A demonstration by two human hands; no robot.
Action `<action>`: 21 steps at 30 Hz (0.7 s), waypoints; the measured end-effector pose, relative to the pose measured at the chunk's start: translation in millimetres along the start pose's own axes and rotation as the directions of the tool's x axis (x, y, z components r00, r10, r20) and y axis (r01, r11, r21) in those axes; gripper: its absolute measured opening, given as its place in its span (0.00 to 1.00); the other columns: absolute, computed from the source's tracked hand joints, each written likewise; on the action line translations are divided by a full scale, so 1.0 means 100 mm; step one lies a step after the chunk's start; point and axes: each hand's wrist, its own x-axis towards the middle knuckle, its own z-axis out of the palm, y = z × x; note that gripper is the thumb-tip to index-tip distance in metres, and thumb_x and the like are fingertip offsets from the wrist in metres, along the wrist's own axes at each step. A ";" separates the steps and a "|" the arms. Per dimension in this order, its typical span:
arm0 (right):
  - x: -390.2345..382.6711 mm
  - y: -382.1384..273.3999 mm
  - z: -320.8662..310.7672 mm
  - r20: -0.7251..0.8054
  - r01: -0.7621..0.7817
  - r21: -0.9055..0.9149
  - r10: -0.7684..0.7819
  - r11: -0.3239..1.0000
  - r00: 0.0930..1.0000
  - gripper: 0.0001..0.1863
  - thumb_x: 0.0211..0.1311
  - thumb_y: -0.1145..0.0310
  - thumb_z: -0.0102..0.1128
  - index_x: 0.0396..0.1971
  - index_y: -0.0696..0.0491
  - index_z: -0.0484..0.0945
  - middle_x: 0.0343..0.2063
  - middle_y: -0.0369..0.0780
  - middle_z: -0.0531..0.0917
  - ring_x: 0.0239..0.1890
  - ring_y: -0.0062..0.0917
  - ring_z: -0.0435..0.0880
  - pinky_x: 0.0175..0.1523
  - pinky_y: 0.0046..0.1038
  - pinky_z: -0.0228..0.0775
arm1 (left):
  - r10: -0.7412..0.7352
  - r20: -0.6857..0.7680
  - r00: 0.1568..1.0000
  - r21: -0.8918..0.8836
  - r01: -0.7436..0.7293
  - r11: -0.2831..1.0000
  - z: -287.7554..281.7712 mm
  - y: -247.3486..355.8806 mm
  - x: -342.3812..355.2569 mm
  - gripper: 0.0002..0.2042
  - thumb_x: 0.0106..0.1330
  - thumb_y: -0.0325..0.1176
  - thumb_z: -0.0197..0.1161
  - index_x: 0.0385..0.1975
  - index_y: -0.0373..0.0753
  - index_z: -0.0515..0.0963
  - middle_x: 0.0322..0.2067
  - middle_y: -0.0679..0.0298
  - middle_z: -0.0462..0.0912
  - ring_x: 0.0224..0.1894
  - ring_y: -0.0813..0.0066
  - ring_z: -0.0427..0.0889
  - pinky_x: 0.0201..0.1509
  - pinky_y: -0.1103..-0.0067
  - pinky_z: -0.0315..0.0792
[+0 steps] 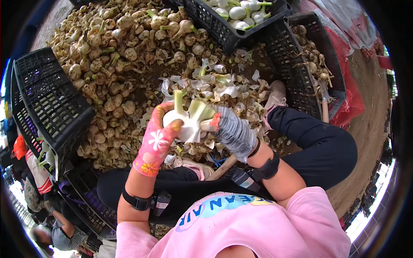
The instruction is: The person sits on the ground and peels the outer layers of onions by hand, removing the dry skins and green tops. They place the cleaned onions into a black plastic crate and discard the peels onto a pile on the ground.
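A white garlic bulb (172, 117) with a short cut green stem is held at mid-picture, above a litter of loose skins. My left hand (157, 136), in a pink flowered glove, closes its fingers and thumb around the bulb. Beside it, my right hand (234, 132), in a grey knit glove with bare-looking fingertips, pinches a pale green-white sheath of outer skin (200, 112). This sheath stands out to the right of the bulb and seems still joined to it at the bottom. Peeled white and brown skins (230, 91) lie just beyond both hands.
A large heap of unpeeled garlic (124, 56) spreads over the ground ahead and left. Black crates stand around: one with white bulbs (228, 36) ahead, one with brown garlic (297, 64) right, one tilted (51, 92) left. Another person (64, 232) sits at lower left.
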 end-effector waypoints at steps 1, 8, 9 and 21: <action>-0.02 -0.01 0.01 -0.014 -0.010 0.247 0.014 0.969 1.000 0.17 0.52 0.65 0.54 0.40 0.58 0.71 0.32 0.40 0.78 0.33 0.26 0.78 0.38 0.23 0.72 | -0.040 0.040 0.998 0.001 0.040 0.999 -0.02 0.05 0.00 0.29 0.49 0.51 0.61 0.45 0.38 0.63 0.39 0.63 0.71 0.41 0.73 0.73 0.37 0.80 0.71; -0.04 -0.14 -0.04 0.120 -0.109 0.764 0.027 0.636 0.992 0.25 0.52 0.60 0.55 0.48 0.57 0.64 0.43 0.46 0.73 0.44 0.35 0.74 0.47 0.32 0.70 | 0.009 0.146 0.989 -0.273 0.031 0.961 -0.07 0.16 0.01 0.29 0.47 0.40 0.64 0.49 0.37 0.63 0.45 0.59 0.69 0.44 0.70 0.72 0.45 0.78 0.68; -0.04 -0.15 -0.01 0.092 -0.085 0.764 0.021 0.640 0.995 0.25 0.53 0.60 0.55 0.48 0.57 0.64 0.44 0.46 0.73 0.45 0.35 0.74 0.48 0.34 0.69 | 0.024 0.122 0.992 -0.284 0.012 0.959 -0.06 0.11 0.03 0.28 0.48 0.38 0.64 0.49 0.36 0.64 0.45 0.59 0.69 0.43 0.70 0.73 0.46 0.78 0.67; -0.15 -0.60 -0.35 -0.323 0.389 0.652 -0.225 0.651 0.919 0.24 0.52 0.64 0.56 0.47 0.59 0.64 0.42 0.47 0.73 0.45 0.35 0.72 0.50 0.33 0.67 | 0.109 -0.051 0.993 -0.565 -0.119 0.816 -0.24 0.06 0.11 0.19 0.58 0.34 0.55 0.48 0.34 0.65 0.47 0.58 0.70 0.51 0.65 0.69 0.54 0.71 0.64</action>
